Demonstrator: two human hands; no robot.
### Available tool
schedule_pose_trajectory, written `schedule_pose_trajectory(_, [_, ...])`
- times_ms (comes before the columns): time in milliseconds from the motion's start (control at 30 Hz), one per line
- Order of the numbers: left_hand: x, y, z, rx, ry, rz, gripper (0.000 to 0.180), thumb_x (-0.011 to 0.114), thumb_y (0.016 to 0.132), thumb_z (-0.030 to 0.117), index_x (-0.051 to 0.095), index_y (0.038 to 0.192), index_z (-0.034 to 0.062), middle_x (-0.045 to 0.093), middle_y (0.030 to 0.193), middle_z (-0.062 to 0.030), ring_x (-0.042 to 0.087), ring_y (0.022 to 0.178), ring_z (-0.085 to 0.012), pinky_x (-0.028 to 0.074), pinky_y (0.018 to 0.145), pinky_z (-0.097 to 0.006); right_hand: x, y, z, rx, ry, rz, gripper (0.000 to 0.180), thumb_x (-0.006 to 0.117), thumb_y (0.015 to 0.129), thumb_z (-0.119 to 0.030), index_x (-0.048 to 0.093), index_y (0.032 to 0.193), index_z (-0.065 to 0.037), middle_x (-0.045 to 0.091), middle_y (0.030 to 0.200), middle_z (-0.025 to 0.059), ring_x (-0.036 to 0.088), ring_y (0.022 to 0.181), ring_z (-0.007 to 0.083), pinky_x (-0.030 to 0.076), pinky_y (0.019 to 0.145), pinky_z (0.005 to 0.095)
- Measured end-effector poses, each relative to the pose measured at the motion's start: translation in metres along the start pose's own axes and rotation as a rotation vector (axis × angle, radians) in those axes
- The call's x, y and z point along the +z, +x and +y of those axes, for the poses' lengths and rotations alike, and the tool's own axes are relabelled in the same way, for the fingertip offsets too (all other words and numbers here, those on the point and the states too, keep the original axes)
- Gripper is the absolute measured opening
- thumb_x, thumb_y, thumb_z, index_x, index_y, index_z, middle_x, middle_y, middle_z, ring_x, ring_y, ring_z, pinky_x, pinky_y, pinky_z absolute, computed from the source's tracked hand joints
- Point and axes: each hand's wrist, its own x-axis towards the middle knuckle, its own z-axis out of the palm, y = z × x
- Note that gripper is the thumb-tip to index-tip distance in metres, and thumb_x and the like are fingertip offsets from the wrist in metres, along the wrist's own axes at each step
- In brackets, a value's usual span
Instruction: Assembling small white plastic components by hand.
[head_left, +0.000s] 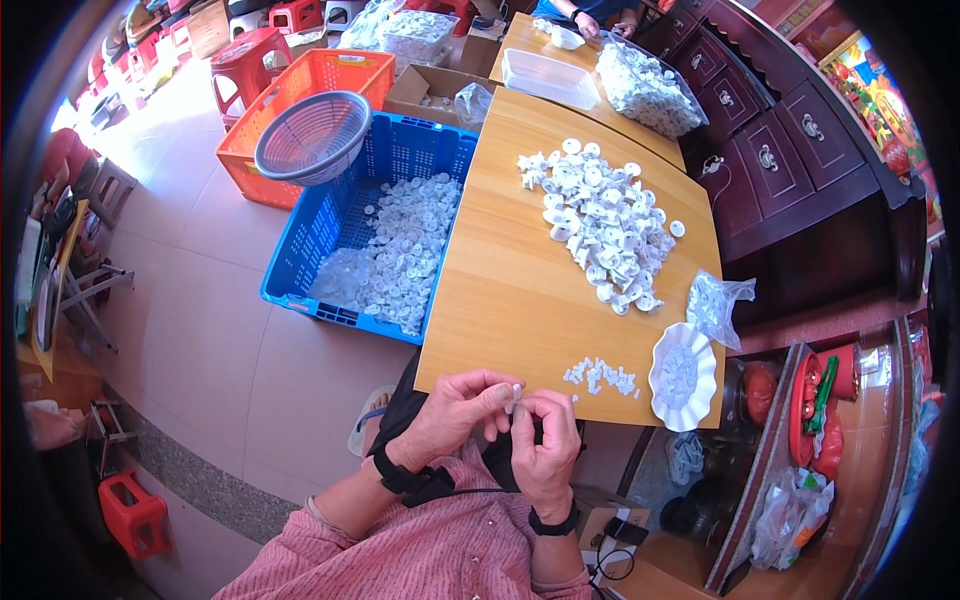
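Note:
Just off the table's near edge, my left hand (458, 408) and my right hand (545, 440) meet, fingertips closed in a pinch on a small white plastic part (513, 398). Fingers partly cover it, so its full shape is hidden. Close by on the wooden table (480, 310) lies a scatter of small whitish pieces (600, 375). A white wavy-rimmed dish (706, 398) at the near right corner holds small translucent pieces (679, 372). Farther back spreads a large pile of white plastic parts with round discs (605, 230). A clear plastic bag (715, 305) rests behind the dish.
Left of the table stands a blue crate (300, 240) with many white parts, a grey colander (315, 140) on its edge. Behind are an orange crate (245, 165) and a cardboard box (410, 90). A co-worker's hands (600, 28) show beyond. Dark drawers (770, 160) line the right.

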Motion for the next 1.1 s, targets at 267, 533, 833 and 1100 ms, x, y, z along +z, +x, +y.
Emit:
schedule_pose_trajectory(267, [-0.003,0.001,-0.002,-0.006,-0.071,-0.003,0.027,0.061,0.099,0.019,0.065,0.114,-0.0031,0.067,0.092,-0.0059,0.063,0.067,-0.0083,0.051,0.053,-0.019,0.000,0.000,-0.002,0.061,0.053,0.024,0.007,0.065,0.088,0.001,0.059,0.091,0.000,0.062,0.094,0.0142,0.064,0.077,0.0245,0.053,0.066,0.0334])
schedule_pose_trajectory(533, [-0.003,0.003,-0.004,0.007,-0.032,-0.002,0.026,0.062,0.098,0.019,0.067,0.112,-0.0025,0.068,0.090,-0.0048,0.062,0.066,-0.0069,0.050,0.052,-0.018,0.004,0.001,0.003,-0.074,-0.093,0.027,0.010,0.065,0.087,0.003,0.057,0.092,0.000,0.060,0.091,0.0154,0.063,0.074,0.0285,0.052,0.062,0.0366])
schedule_pose_trajectory(833, [-0.004,0.004,-0.003,-0.022,-0.106,0.004,0.031,0.057,0.101,0.024,0.064,0.115,-0.0029,0.066,0.089,-0.0061,0.062,0.067,-0.0100,0.050,0.053,-0.020,0.006,0.000,0.000,-0.049,-0.034,0.062,0.013,0.064,0.087,0.005,0.060,0.098,0.001,0.063,0.094,0.0165,0.065,0.079,0.0307,0.054,0.066,0.0378])
schedule_pose_trajectory(1100, [-0.006,0.006,-0.001,-0.050,-0.270,-0.014,0.028,0.058,0.100,0.025,0.065,0.108,-0.0012,0.067,0.089,-0.0049,0.063,0.067,-0.0096,0.051,0.053,-0.019,0.010,-0.005,0.002,-0.090,-0.093,0.088,0.020,0.061,0.088,0.009,0.066,0.105,0.001,0.068,0.098,0.0161,0.069,0.086,0.0271,0.056,0.075,0.0350])
